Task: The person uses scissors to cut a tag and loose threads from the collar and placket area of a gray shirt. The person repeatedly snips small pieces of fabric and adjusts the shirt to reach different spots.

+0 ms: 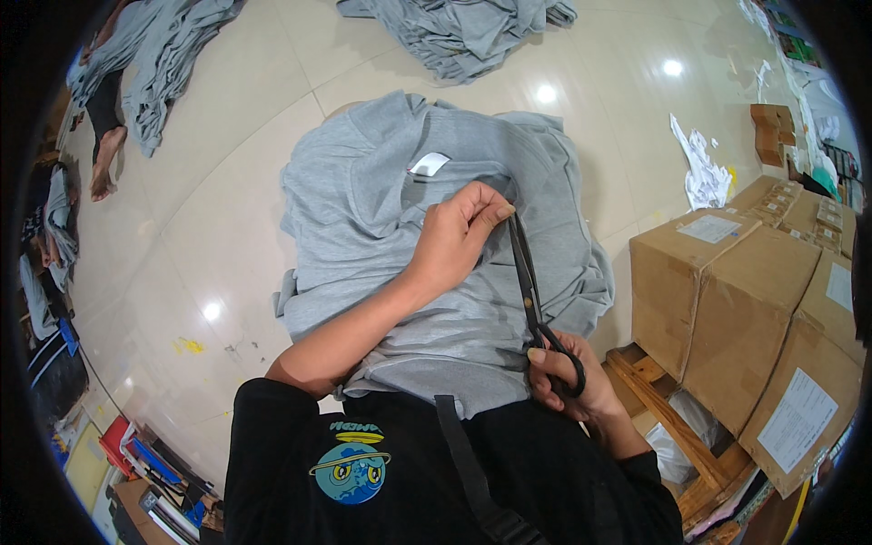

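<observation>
Left hand (460,232) pinching, object indistinguishable; right hand (581,381) gripping scissors (527,295), tips just beside the pinch, best kept clear of skin and grey cloth (350,218).

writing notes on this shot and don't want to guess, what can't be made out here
Anything pinched in the left hand near the tips of the black scissors: head view, hidden by its own fingers.
Underside of the grey garment: head view, hidden by its top layers.
Far end of the grey pile: head view, cut by the upper edge.
Box label print: head view, too small.
</observation>
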`<action>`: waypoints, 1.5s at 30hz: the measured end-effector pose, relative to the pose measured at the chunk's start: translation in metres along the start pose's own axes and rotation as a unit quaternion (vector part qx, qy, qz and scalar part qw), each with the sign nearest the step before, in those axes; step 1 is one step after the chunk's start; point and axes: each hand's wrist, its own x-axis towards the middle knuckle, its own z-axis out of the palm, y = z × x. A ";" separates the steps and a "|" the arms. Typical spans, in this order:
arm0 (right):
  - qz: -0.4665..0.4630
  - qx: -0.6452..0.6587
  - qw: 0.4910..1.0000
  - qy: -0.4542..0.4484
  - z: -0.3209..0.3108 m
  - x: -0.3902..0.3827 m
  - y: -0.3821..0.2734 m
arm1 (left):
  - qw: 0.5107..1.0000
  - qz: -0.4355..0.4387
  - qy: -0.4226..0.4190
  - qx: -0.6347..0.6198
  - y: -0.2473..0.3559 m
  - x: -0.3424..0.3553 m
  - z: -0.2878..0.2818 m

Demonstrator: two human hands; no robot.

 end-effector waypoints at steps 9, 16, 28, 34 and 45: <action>-0.010 -0.003 1.000 0.013 0.002 0.006 0.000 | 0.998 -0.004 -0.018 0.067 0.005 -0.004 0.002; -0.008 -0.007 1.000 0.020 0.002 0.010 0.001 | 0.996 0.005 -0.028 0.082 0.006 -0.002 0.002; -0.014 -0.012 1.000 0.023 0.001 0.014 -0.001 | 0.996 0.008 -0.037 0.083 0.006 -0.004 0.003; -0.135 -0.082 0.987 0.041 -0.005 0.013 -0.009 | 0.980 0.164 0.092 0.059 0.021 -0.025 -0.027; -0.463 -0.225 0.817 0.262 0.011 0.141 -0.090 | 0.630 -0.324 -0.040 0.705 -0.234 -0.389 -0.440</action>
